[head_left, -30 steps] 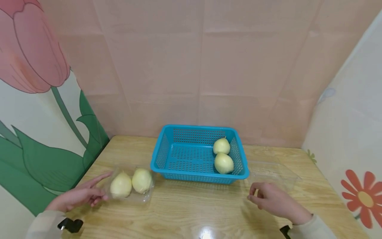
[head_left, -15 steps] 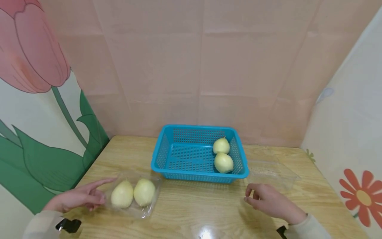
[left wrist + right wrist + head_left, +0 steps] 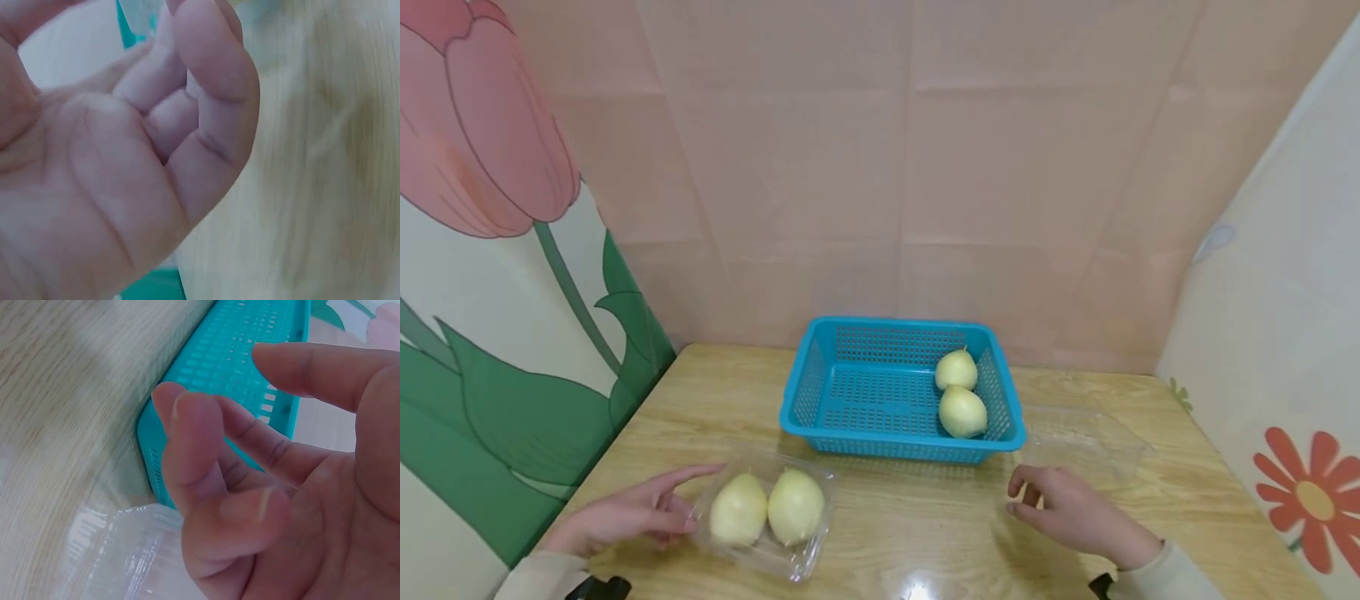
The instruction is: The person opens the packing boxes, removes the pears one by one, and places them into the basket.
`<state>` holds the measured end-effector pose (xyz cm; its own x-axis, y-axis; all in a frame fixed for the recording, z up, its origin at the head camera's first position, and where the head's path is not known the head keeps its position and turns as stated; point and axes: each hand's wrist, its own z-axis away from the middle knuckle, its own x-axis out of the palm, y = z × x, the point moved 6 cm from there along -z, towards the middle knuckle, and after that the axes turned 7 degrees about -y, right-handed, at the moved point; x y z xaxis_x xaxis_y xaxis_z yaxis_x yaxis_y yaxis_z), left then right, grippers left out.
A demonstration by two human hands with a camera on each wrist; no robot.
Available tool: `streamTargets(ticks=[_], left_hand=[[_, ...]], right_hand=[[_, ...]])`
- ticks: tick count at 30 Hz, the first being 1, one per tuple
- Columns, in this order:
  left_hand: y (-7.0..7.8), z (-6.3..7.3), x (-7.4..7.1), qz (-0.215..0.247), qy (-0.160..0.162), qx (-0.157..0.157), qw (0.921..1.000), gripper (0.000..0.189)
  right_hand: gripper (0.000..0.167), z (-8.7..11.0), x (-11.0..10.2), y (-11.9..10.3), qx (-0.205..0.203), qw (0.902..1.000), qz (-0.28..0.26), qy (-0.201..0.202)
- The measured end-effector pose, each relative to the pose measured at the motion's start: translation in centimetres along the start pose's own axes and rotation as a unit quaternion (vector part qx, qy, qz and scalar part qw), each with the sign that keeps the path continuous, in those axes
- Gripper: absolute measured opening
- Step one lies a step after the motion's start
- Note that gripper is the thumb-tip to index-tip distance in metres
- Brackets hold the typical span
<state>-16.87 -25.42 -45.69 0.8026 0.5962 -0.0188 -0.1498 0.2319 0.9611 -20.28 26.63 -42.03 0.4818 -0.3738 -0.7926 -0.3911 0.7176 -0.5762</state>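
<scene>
A clear plastic tray (image 3: 820,542) holding two pale yellow pears (image 3: 739,510) is at the front left of the head view. My left hand (image 3: 636,512) grips the tray's left edge; in the left wrist view its fingers are curled, and the grip itself is mostly out of sight. My right hand (image 3: 1067,508) hovers over the table at the right with loosely bent fingers and nothing in them. Ahead of it stands a blue plastic basket (image 3: 880,446), with two more pears (image 3: 962,412) at its right end.
A second clear plastic tray (image 3: 1086,429) lies right of the basket, just beyond my right hand; it also shows in the right wrist view. The wooden table (image 3: 895,533) meets a pink cloth backdrop (image 3: 902,183) behind the basket. Printed cloths hang on both sides.
My left hand has moved right and slightly nearer, bringing the tray of pears along and turning it. The right hand has shifted a little left. The basket and its pears stay put.
</scene>
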Motion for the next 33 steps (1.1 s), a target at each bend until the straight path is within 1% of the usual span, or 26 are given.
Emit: streamTargets(ticks=[4,7,10,13,17,20,22,25,29,33], left_hand=[[0.6,-1.7,1.4,-0.004,-0.008,0.012,0.9999,0.073],[0.8,-3.1,2.2,0.001,-0.002,0.014,0.9999,0.071],[0.9,-4.1,2.8,0.016,0.006,0.014,0.9998,0.071],[0.9,-5.0,3.5,0.040,0.007,0.014,0.9991,0.072],[0.7,-6.2,4.6,0.065,0.000,0.019,0.9977,0.075],[0.8,-7.1,5.2,0.073,-0.001,0.021,0.9971,0.077],[1.0,-7.7,5.7,0.073,0.003,0.022,0.9970,0.078],[1.4,-8.6,6.3,0.068,0.018,0.022,0.9973,0.079],[1.9,-9.7,7.2,0.066,0.042,0.011,0.9969,0.078],[2.2,-10.8,7.9,0.070,0.062,0.007,0.9956,0.078]], right_hand=[[0.014,-0.1,0.4,-0.1,-0.004,1.0000,-0.001,-0.003],[0.012,-0.2,0.5,-0.2,-0.007,1.0000,-0.001,-0.004],[0.012,-0.2,0.6,-0.3,-0.011,0.9999,-0.003,-0.006],[0.013,-0.3,0.7,-0.3,-0.012,0.9998,-0.006,-0.012],[0.012,-0.3,0.9,-0.3,-0.010,0.9998,-0.003,-0.015],[0.011,-0.4,1.2,-0.4,-0.013,0.9998,-0.002,-0.014],[0.010,-0.5,1.3,-0.5,-0.015,0.9998,-0.002,-0.013],[0.010,-0.7,1.3,-0.7,-0.016,0.9998,0.000,-0.012],[0.010,-0.8,1.3,-1.0,-0.011,0.9999,0.001,-0.011],[0.011,-0.8,1.1,-1.7,-0.019,0.9998,0.000,-0.004]])
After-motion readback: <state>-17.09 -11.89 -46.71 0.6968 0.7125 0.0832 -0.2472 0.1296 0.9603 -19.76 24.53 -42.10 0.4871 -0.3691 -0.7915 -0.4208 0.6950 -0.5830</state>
